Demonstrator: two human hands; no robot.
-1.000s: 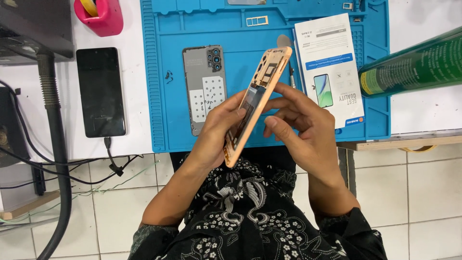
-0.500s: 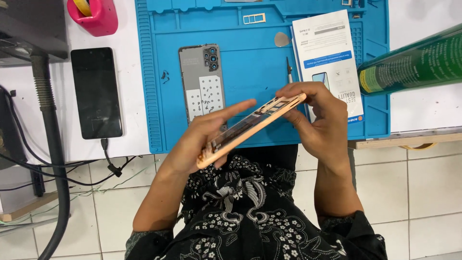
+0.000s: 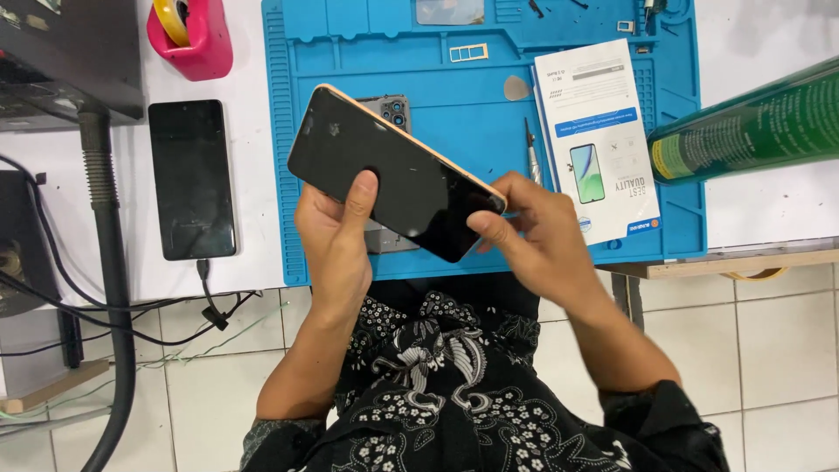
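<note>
In the middle of the frame, above the blue mat (image 3: 297, 131), both hands hold a phone (image 3: 393, 179) tilted, its dark glass face up and its orange rim along the upper edge. The left hand (image 3: 336, 236) cups its lower left side with the thumb lying on the glass; the right hand (image 3: 537, 236) pinches the lower right corner between thumb and fingers. I judge the phone to be light, stiff and thin, with slick, breakable glass, so it is best taken by the long rims rather than the face. Its back is hidden. It covers most of a grey back cover (image 3: 395, 109) on the mat. The green roll (image 3: 752, 122) at the right is cut off by the frame, as is the pink holder (image 3: 197, 48) at upper left.
</note>
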